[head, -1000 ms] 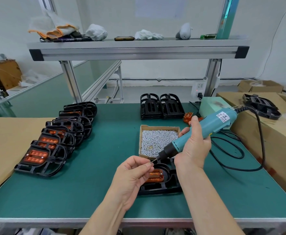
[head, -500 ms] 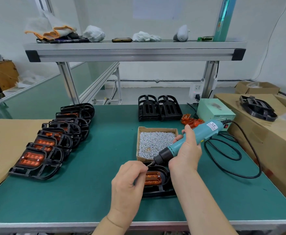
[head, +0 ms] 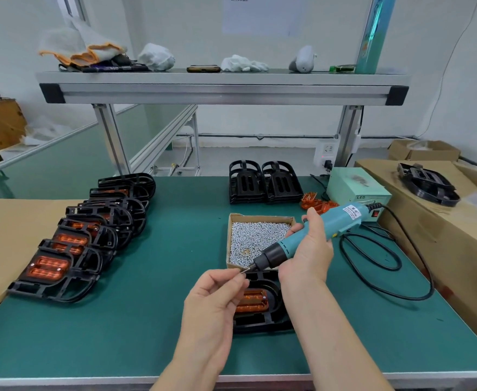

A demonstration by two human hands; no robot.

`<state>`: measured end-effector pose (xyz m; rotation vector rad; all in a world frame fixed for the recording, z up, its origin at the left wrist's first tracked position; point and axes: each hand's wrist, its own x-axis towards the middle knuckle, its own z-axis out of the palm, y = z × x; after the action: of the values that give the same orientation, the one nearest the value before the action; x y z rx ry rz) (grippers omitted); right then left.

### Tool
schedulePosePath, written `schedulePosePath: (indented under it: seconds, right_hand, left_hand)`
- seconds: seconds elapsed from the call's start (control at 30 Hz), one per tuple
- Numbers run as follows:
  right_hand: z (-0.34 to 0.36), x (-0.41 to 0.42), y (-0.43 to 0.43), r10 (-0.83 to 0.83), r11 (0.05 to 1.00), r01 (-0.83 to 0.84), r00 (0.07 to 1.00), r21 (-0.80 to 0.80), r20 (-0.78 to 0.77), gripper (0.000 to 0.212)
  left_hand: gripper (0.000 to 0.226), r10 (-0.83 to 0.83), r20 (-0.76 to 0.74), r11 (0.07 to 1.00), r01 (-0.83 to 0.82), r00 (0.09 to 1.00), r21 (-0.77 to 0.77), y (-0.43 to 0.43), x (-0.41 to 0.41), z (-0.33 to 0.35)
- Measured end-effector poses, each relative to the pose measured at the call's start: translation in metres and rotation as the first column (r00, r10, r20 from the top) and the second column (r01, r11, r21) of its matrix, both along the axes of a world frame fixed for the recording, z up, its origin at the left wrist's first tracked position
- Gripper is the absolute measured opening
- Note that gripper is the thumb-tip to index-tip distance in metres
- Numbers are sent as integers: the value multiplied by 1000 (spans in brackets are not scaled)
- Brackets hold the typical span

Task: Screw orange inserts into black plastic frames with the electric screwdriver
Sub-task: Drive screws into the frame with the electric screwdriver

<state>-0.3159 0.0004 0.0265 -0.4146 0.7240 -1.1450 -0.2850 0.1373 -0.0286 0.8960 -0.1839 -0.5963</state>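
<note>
Head view: a row of finished frames (head: pixel 62 266) lies at the left and empty frames (head: pixel 265 184) are stacked behind, so the job looks partway done. The current frame (head: pixel 262 320) sits near the front edge, its insert (head: pixel 252 301) in place. The right hand (head: pixel 307 249) grips the screwdriver (head: pixel 316 230), which slants with its bit pointing down-left. The left hand (head: pixel 211 300) fingers pinch what looks like a screw (head: pixel 243 271) at the bit.
</note>
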Motion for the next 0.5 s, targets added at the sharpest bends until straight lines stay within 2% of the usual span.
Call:
schedulePosePath:
  seconds: [0.03, 0.07, 0.1, 0.17, 0.2, 0.23, 0.3, 0.37, 0.5]
  right_hand:
    - [0, 0, 0, -1, 1000, 1, 1000, 2, 3, 15]
    - [0, 1, -1, 0, 1000, 0, 1000, 7, 4, 15]
    - [0, 1, -1, 2, 1000, -2, 1000, 16, 2, 15]
    - [-2, 2, 0, 10, 999, -10, 1000, 42, -2, 15]
    - [-4, 2, 0, 18, 999, -17, 1000, 51, -8, 16]
    - [-6, 2, 0, 28, 998, -27, 999, 57, -20, 16]
    - [-9, 2, 0, 45, 997, -42, 998, 57, -47, 16]
    - [-11, 3, 1, 51, 998, -48, 996, 47, -73, 15]
    - [-13, 4, 2, 53, 998, -49, 995, 45, -88, 15]
  left_hand:
    - [16, 22, 100, 997, -29, 995, 65, 0, 0, 0]
    - [20, 62, 271, 981, -108, 961, 158, 1, 1, -1]
    - [23, 92, 480, 947, -226, 872, 228, 2, 1, -2]
    - [24, 110, 818, 875, -446, 564, 190, 6, 4, -7]
    - [19, 98, 904, 858, -496, 416, 135, 8, 6, -11]
    - [15, 73, 949, 849, -519, 307, 102, 11, 8, -14]
    - [13, 22, 983, 835, -545, 183, 83, 14, 9, -20]
    - [20, 1, 993, 818, -571, 121, 69, 14, 9, -24]
    - [31, -19, 998, 806, -590, 65, 54, 13, 11, -26]
